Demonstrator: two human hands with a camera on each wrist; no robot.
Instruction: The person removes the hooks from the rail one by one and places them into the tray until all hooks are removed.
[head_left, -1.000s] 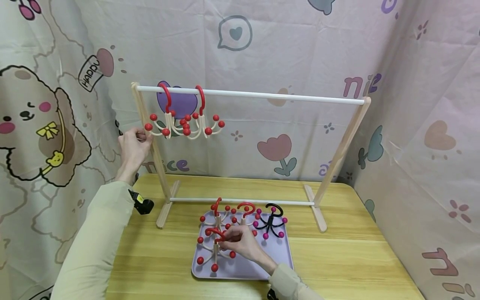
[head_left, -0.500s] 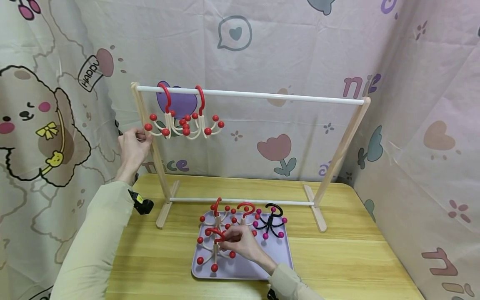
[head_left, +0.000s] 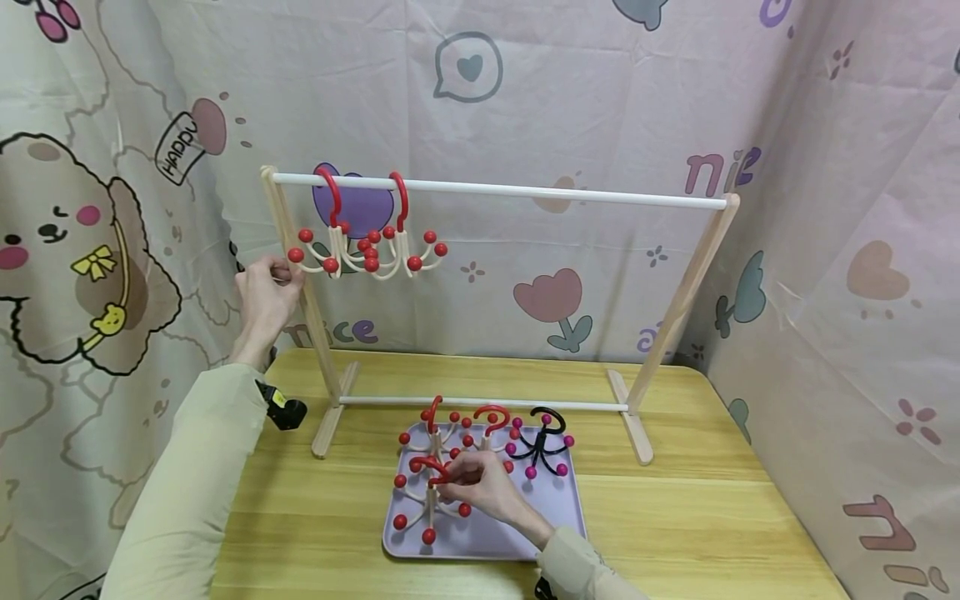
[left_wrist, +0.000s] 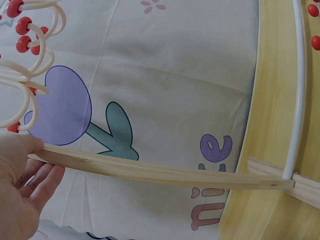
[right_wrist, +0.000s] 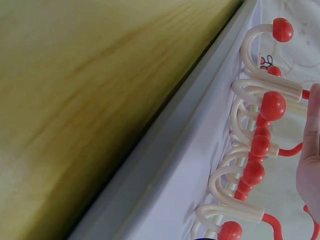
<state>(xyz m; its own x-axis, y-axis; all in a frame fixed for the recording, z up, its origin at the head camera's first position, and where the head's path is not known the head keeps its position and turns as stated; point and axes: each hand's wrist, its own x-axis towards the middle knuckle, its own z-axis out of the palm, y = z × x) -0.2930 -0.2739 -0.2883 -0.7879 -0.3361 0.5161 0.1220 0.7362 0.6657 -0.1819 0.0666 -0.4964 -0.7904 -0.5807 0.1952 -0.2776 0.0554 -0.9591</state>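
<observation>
With thumb and fingertips, my left hand (head_left: 264, 293) grips the left wooden post (head_left: 321, 337) of a small clothes rack; the left wrist view has the thumb above the post (left_wrist: 150, 171) and fingers below. My right hand (head_left: 486, 487) pinches the red hook of a cream, multi-armed hook hanger (head_left: 431, 502) with red ball tips, upright at the front left of a lilac tray (head_left: 517, 537). Two more red-and-cream hangers stand behind it, partly hidden, beside a black hanger (head_left: 541, 446) with magenta balls. On the rack's top rail hang two red-hooked hangers (head_left: 336, 204), side by side.
The rack's white top rail (head_left: 525, 191) runs across to the right wooden post (head_left: 686, 292). A lower white rail (head_left: 487, 403) passes just behind the tray. All stands on a wooden table (head_left: 675, 517), with a printed curtain (head_left: 480, 125) behind and at both sides.
</observation>
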